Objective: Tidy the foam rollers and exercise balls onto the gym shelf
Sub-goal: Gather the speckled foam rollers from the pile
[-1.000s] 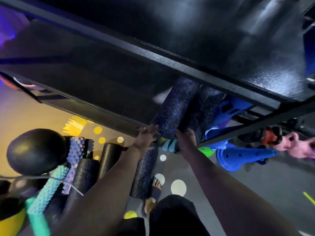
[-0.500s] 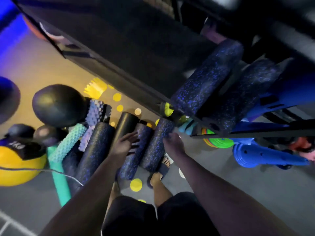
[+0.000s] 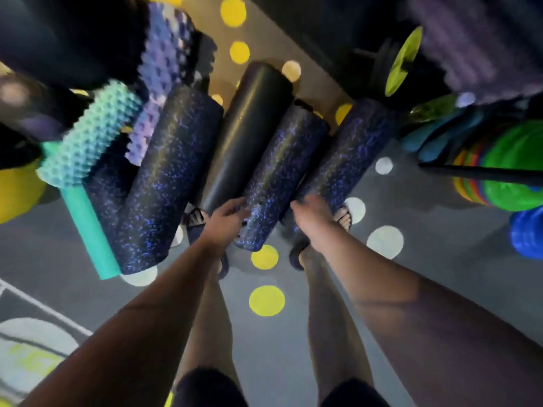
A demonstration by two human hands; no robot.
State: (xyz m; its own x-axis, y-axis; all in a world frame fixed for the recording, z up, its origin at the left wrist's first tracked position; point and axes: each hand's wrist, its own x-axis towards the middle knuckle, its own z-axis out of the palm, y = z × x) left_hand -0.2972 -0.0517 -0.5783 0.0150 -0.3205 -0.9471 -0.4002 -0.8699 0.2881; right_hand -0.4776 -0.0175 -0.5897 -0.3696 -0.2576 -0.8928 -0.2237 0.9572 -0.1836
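Observation:
Several foam rollers lie side by side on the floor in front of my feet. My left hand (image 3: 227, 220) grips the near left side of the middle blue-speckled roller (image 3: 276, 174), thumb on top. My right hand (image 3: 310, 214), blurred, reaches with loose fingers into the gap between that roller and the right speckled roller (image 3: 349, 154), touching the latter's near end. A thicker speckled roller (image 3: 164, 183) and a smooth black roller (image 3: 246, 127) lie to the left. Further left are a teal spiky roller (image 3: 88, 136), a purple ridged roller (image 3: 160, 80) and a black ball (image 3: 58, 33).
A thin teal tube (image 3: 88, 233) lies by the thick roller and a yellow ball (image 3: 14, 195) sits at the left edge. A dark shelf bar (image 3: 482, 173) crosses stacked coloured cones (image 3: 505, 171) at right. A yellow-green weight plate (image 3: 402, 63) stands behind. My sandalled feet stand under the rollers' near ends.
My view has dropped from the shelf to the floor. Both hands have come down from the shelved rollers to the near ends of the speckled rollers on the floor.

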